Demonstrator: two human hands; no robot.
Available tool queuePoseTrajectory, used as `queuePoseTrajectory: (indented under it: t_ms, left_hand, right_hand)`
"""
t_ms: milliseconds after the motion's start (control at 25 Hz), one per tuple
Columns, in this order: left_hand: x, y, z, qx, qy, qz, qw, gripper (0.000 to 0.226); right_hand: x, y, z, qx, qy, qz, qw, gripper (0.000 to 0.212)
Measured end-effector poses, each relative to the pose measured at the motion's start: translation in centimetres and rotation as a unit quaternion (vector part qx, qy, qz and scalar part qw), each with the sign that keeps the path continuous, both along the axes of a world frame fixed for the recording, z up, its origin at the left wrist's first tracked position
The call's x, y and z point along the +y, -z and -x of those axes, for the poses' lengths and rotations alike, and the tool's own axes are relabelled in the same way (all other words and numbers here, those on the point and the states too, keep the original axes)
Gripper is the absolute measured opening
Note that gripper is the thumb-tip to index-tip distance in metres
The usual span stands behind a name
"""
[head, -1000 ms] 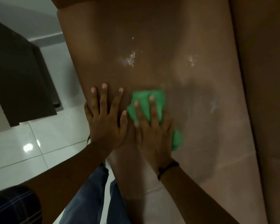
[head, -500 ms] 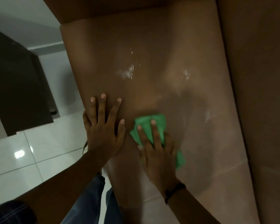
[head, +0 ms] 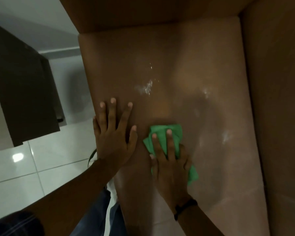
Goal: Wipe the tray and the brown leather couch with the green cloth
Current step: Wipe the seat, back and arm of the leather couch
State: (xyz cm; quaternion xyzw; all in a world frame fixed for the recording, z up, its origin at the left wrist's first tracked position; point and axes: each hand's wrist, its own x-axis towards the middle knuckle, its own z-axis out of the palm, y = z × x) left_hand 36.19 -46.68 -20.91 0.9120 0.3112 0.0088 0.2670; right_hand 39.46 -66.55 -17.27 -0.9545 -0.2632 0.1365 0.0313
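The brown leather couch (head: 211,68) fills most of the head view, its seat cushion glossy with white specks and wet smears in the middle. The green cloth (head: 175,132) lies bunched on the seat near its front left. My right hand (head: 170,164) presses flat on the cloth, fingers spread over it. Just left of it, my left hand (head: 114,133) rests palm down on the bare leather at the cushion's left edge, fingers apart, holding nothing. No tray is in view.
A dark cabinet (head: 20,92) stands at the left over the white tiled floor (head: 41,167). The couch's back (head: 279,116) runs along the right and its arm (head: 143,12) across the top. My blue-jeaned legs (head: 95,215) are below.
My right hand has slid the green cloth back toward me along the seat. My left hand has stayed planted on the cushion's edge.
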Motion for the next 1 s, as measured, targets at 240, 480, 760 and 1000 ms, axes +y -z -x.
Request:
queuePoseTrajectory:
  t_ms: [240,480,760,1000]
  left_hand:
    - [0.6,0.5,-0.4,-0.007,0.016,-0.026,1.0,0.074]
    - [1.7,-0.3,-1.6,0.006,0.019,-0.015,1.0,0.076]
    - [3.8,1.3,-3.3,0.004,0.033,-0.053,0.998,0.078]
    - [3.9,0.6,-3.5,0.009,0.03,-0.055,0.998,0.08]
  right_hand:
    - [6.9,1.2,-6.2,-0.03,0.11,-0.011,0.993,0.063]
    - [5.7,-0.1,-2.7,-0.015,0.093,-0.019,0.995,0.064]
    - [11.6,1.3,-9.3,-0.043,-0.009,-0.03,0.999,0.065]
    - [15.6,0.6,-13.6,-0.018,0.066,-0.034,0.997,0.065]
